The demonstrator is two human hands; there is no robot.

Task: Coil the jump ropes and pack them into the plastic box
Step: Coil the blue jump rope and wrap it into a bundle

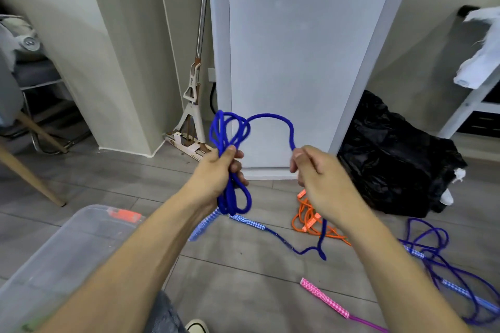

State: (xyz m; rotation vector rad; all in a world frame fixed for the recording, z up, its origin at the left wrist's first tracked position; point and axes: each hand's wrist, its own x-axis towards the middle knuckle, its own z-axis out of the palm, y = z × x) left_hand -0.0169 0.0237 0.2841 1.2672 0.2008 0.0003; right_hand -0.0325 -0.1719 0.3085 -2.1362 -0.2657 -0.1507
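Observation:
My left hand (221, 170) grips a bundle of several loops of a blue jump rope (228, 130), held up in the middle of the view. An arc of the same rope runs over to my right hand (319, 170), which pinches it. Below my right hand the rope hangs to the floor and leads to a blue patterned handle (247, 222). The other handle (203, 227) dangles under my left hand. The clear plastic box (67, 251) with an orange latch stands at the lower left.
On the grey floor lie an orange jump rope (311, 220), a purple rope (443, 259) at the right, and a pink handle (324, 298). A black bag (397, 159), a white cabinet (297, 62), a mop (193, 94) and chair legs (29, 173) stand around.

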